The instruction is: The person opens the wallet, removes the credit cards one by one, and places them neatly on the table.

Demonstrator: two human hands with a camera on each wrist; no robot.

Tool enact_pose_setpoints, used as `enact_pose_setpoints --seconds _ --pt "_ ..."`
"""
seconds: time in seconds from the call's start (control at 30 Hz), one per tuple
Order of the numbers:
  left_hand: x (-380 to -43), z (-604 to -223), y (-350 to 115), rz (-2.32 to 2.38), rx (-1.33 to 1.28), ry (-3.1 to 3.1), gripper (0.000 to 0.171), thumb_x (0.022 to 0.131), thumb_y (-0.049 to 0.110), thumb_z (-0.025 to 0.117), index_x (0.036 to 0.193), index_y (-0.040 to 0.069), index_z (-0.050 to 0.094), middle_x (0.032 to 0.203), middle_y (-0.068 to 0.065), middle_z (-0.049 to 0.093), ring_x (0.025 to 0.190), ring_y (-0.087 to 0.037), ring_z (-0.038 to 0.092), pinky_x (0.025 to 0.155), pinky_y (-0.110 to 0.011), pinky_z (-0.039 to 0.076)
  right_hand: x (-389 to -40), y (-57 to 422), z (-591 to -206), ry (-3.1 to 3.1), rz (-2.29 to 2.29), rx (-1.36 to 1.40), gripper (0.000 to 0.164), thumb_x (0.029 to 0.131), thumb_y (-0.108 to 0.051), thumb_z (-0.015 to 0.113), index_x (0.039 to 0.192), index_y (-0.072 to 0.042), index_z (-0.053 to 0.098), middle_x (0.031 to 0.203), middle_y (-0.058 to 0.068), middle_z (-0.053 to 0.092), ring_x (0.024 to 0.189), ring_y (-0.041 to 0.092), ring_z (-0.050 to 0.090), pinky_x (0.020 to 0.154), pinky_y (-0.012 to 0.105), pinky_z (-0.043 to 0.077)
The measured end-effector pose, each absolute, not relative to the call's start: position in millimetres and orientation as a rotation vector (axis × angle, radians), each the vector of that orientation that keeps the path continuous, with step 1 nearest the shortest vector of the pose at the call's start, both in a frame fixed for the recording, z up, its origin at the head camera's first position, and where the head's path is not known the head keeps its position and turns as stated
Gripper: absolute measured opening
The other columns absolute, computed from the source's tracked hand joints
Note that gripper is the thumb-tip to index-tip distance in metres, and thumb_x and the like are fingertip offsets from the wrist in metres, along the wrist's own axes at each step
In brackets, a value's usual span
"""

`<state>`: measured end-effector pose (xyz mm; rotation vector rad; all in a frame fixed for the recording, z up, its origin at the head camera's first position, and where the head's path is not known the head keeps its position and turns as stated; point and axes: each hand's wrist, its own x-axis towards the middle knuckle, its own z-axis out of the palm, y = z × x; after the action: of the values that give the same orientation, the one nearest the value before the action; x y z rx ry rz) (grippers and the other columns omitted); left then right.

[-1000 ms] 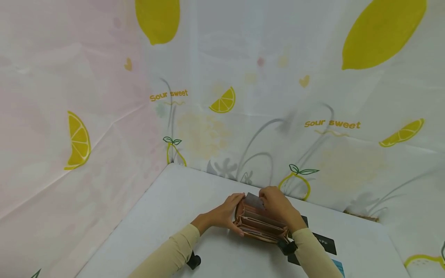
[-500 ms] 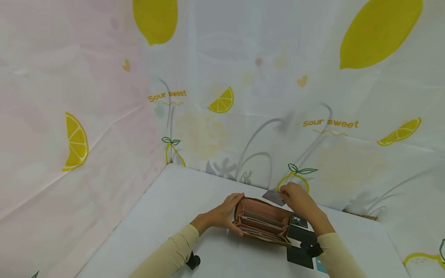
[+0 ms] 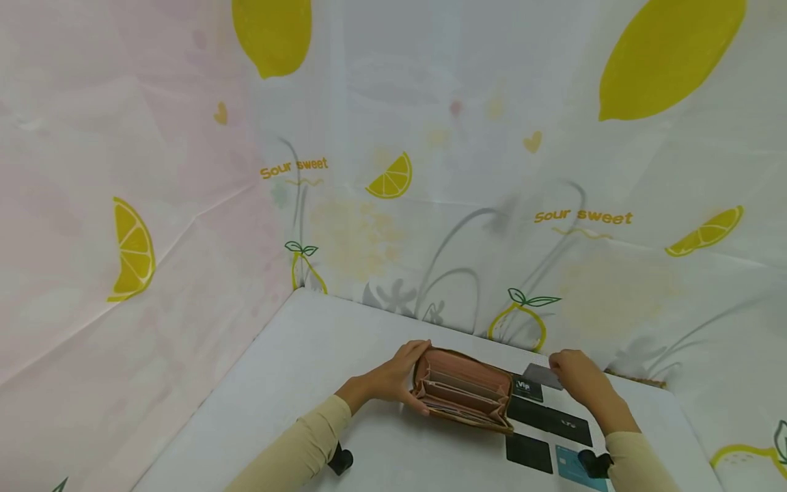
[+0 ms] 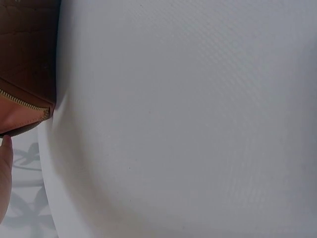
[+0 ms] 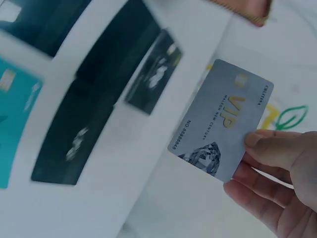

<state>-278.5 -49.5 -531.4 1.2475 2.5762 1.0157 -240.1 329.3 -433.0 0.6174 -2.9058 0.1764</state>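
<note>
My left hand (image 3: 393,379) grips the left end of a brown zip wallet (image 3: 464,415), thumb on the near side and fingers on the far side. The wallet gapes upward and shows its pink-tan lining and dividers. In the left wrist view only a corner of the wallet (image 4: 29,64) and a fingertip show, at the left edge. My right hand (image 3: 581,379) pinches a silver-grey VIP card (image 5: 223,119) between thumb and fingers, to the right of the wallet. Seen from the head, this card overlaps the table's far edge, just beyond a black VIP card (image 3: 527,388).
Right of the wallet, several black cards (image 3: 550,420) lie in a row, with another black card (image 3: 529,452) and a blue card (image 3: 568,465) nearer. A lemon-printed backdrop (image 3: 443,239) rises behind the white table (image 3: 344,328). Black wrist devices sit near both sleeves.
The right hand has drawn the grey card out from the wallet and carried it rightward, past the wallet's right end. The left hand still holds the wallet in the same place.
</note>
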Motion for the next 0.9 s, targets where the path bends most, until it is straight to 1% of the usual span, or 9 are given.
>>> enact_pose_setpoints --seconds 0.13,0.27,0.4,0.63,0.83,0.9 --pt "-280 -531 -50 1.017 1.249 2.571 0.129 0.067 0.051 0.087 0.156 0.003 0.008 0.155 -0.009 0.016 0.142 -0.024 0.021 0.109 -0.041 0.035 -238 349 -446 -2.918 0.127 0.582 0.043 0.081 0.016 0.055 0.057 -0.015 0.036 0.060 -0.006 0.025 0.057 0.011 0.025 0.052 0.027 0.024" --pt "-280 -532 -51 1.012 1.234 2.568 0.128 0.067 0.051 0.087 0.156 0.003 0.008 0.155 -0.009 0.016 0.142 -0.024 0.021 0.109 -0.042 0.035 -237 362 -455 -2.908 0.104 0.607 0.046 0.077 0.018 0.057 0.055 -0.015 0.034 0.060 -0.007 0.024 0.056 0.010 0.024 0.051 0.026 0.024" --pt "-281 -534 -50 1.010 1.241 2.572 0.128 0.067 0.051 0.086 0.156 0.003 0.008 0.155 -0.009 0.016 0.142 -0.024 0.021 0.109 -0.041 0.035 -239 371 -462 -2.935 0.050 0.648 0.046 0.075 0.018 0.060 0.055 -0.016 0.035 0.059 -0.008 0.027 0.056 0.009 0.025 0.050 0.025 0.025" --pt "-280 -534 -50 1.015 1.240 2.570 0.129 0.065 0.051 0.087 0.156 0.004 0.008 0.155 -0.007 0.017 0.142 -0.022 0.021 0.109 -0.040 0.035 -241 378 -473 -3.015 0.078 0.555 0.039 0.078 0.017 0.056 0.057 -0.013 0.042 0.060 -0.005 0.033 0.057 0.011 0.030 0.050 0.027 0.029" --pt "-279 -533 -49 1.009 1.247 2.576 0.129 0.065 0.049 0.089 0.156 0.003 0.009 0.155 -0.008 0.017 0.141 -0.022 0.021 0.109 -0.039 0.034 -245 383 -486 -3.004 0.126 0.483 0.041 0.079 0.018 0.054 0.057 -0.012 0.037 0.061 -0.005 0.028 0.058 0.013 0.029 0.053 0.030 0.028" --pt "-278 -533 -50 1.008 1.244 2.571 0.129 0.066 0.049 0.088 0.157 0.006 0.008 0.155 -0.007 0.017 0.142 -0.021 0.020 0.110 -0.039 0.033 -248 385 -490 -3.028 0.138 0.449 0.038 0.081 0.017 0.054 0.058 -0.011 0.043 0.060 -0.004 0.034 0.058 0.014 0.034 0.053 0.033 0.032"
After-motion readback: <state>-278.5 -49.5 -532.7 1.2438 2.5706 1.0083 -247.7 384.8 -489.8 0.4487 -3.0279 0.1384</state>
